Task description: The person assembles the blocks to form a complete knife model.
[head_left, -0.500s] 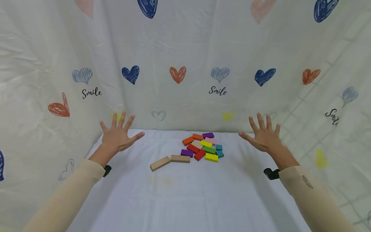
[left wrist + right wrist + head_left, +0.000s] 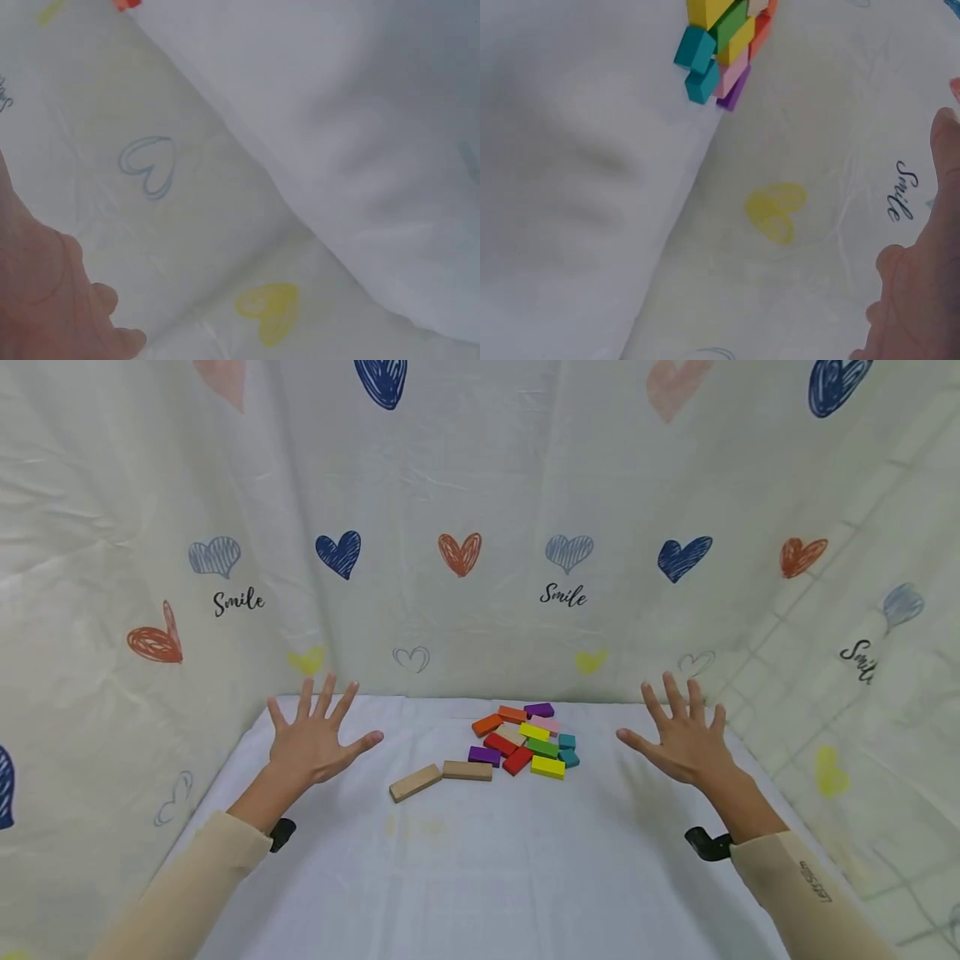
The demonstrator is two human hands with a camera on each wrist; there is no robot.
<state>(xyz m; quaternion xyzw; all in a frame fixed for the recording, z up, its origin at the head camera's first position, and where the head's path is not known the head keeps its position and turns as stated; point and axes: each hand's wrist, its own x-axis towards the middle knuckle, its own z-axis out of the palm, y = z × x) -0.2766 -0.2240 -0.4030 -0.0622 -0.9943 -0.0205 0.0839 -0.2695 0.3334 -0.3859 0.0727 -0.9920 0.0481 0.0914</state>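
Observation:
Both hands are held up with fingers spread, and neither holds anything. My left hand is over the left part of the table, left of the blocks. Over the right part, my right hand has its thumb pointing inward toward the pile. Between them lies a cluster of coloured blocks: a green block, a yellow block, a red block, a purple block, a pink block and several others. Two longer plain wooden blocks, one slanted and one straight, lie at the cluster's left front.
A white cloth covers the table. Behind and at both sides hangs a pale curtain printed with hearts and the word Smile. Dark straps with small black devices, such as the right one, sit on both wrists.
Both hands have come down a little in the head view, and the left one has shifted slightly to the right. The blocks have stayed where they were.

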